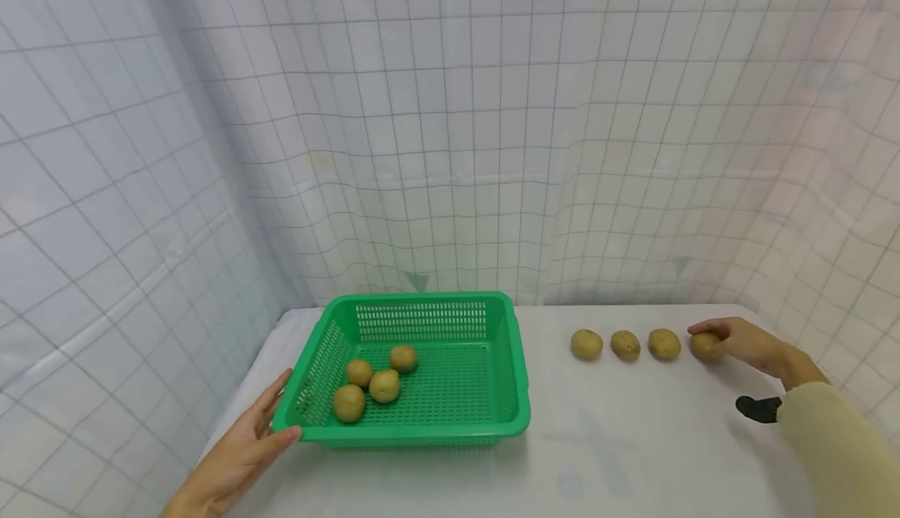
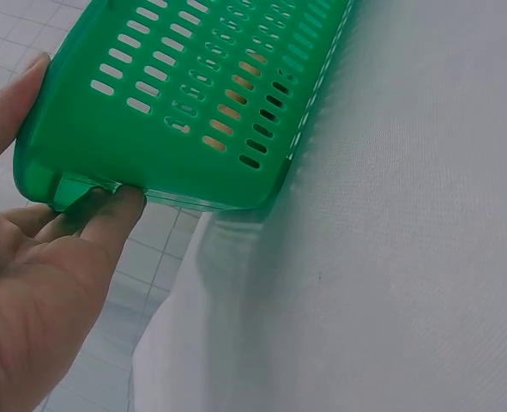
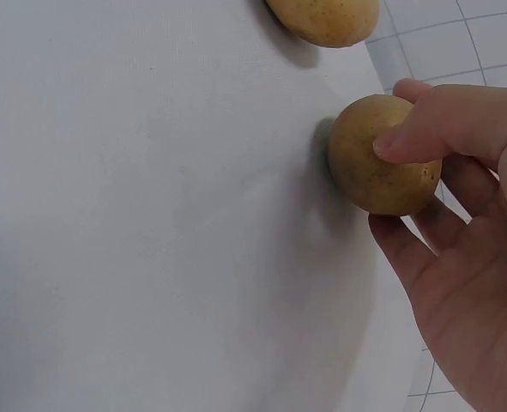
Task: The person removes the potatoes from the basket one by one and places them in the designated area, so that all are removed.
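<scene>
A green plastic basket point(image 1: 450, 430) stands on the white table, with several potatoes point(image 1: 383, 386) in its left half. My left hand point(image 1: 242, 448) grips the basket's near left corner; in the left wrist view the thumb lies at the rim and the fingers point(image 2: 116, 225) curl under its edge. Far to the right, my right hand point(image 1: 748, 344) holds a potato point(image 3: 377, 159) between thumb and fingers, at the right end of a row. Three more potatoes point(image 1: 587, 344) lie to its left on the table. Whether the held potato touches the table I cannot tell.
White sheets with a grid pattern point(image 1: 478, 151) hang behind the table point(image 1: 598, 455) and on both sides. A dark strap-like object point(image 1: 758, 409) sticks out by my right sleeve point(image 1: 837, 448). The basket's right wall faces the potato row across a stretch of white cloth.
</scene>
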`<state>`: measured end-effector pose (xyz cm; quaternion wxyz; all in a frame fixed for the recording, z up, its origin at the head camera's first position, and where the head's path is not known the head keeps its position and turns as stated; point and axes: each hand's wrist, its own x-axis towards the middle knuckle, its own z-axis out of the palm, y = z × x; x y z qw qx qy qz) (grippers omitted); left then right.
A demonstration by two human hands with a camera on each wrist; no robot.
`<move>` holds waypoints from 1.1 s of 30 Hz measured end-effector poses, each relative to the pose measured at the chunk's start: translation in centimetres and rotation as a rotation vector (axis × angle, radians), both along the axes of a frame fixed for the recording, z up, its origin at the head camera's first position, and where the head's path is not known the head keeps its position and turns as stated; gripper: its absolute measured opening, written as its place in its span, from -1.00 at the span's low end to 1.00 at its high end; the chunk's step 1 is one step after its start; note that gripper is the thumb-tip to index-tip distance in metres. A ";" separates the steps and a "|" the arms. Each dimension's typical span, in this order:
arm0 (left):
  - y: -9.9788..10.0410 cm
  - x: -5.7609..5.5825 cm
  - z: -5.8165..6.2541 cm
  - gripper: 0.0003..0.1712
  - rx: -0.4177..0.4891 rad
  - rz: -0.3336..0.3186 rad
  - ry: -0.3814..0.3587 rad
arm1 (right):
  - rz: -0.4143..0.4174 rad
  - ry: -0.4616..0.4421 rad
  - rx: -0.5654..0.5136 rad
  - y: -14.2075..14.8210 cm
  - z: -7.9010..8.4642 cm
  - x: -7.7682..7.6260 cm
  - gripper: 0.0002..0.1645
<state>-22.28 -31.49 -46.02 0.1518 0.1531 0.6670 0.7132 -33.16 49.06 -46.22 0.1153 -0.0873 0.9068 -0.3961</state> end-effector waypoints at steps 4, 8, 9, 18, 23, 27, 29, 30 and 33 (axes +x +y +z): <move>0.0 -0.1 0.0 0.03 0.003 -0.013 -0.011 | -0.010 0.017 -0.001 0.0 -0.4 0.4 -0.31; -0.1 -0.2 -0.1 0.04 0.000 -0.015 -0.009 | -0.031 0.043 -0.009 0.0 -0.6 0.5 -0.31; -0.1 -0.2 -0.1 0.04 0.000 -0.016 -0.008 | -0.033 0.047 -0.010 0.0 -0.6 0.6 -0.31; -0.3 -0.4 0.1 0.04 0.001 -0.042 0.001 | -0.062 0.119 0.021 -0.8 0.6 0.8 -0.31; -0.1 -0.5 0.1 0.04 -0.017 -0.023 -0.007 | -0.046 0.113 0.065 -0.8 2.2 0.9 -0.30; -0.1 -0.4 0.1 0.05 -0.002 -0.021 -0.018 | -0.038 0.106 0.077 -1.3 3.2 0.9 -0.28; -0.2 -0.3 0.1 0.06 0.004 -0.026 -0.010 | -0.034 0.106 0.072 -1.7 3.5 0.9 -0.29; -0.2 -0.2 0.1 0.06 0.007 -0.029 -0.004 | -0.030 0.111 0.069 -1.9 3.7 0.9 -0.30; -0.2 -0.1 0.1 0.05 0.007 -0.030 0.006 | -0.013 0.121 0.067 -2.4 3.9 0.8 -0.34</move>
